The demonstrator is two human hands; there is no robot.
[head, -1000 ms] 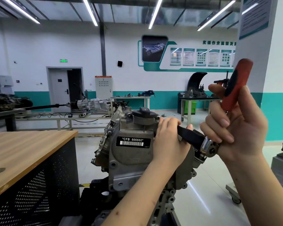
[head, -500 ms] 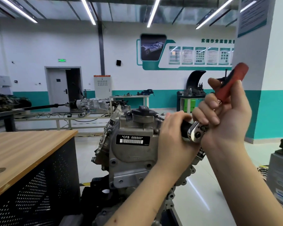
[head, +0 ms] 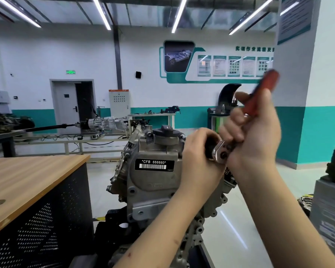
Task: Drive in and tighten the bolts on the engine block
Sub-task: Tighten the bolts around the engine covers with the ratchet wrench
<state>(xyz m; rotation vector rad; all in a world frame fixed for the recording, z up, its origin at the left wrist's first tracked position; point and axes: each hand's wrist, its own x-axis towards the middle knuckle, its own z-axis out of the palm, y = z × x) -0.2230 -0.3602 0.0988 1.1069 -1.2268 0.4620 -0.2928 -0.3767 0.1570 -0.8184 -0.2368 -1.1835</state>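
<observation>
Beside engine block point(head: 153, 182), ratchet point(head: 259, 97) gripped by fingers point(head: 232, 120)

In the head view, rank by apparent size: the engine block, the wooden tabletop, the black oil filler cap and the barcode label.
1. wooden tabletop, though it is cut by the frame edge and near the camera
2. engine block
3. barcode label and black oil filler cap: too alike to rank.
</observation>
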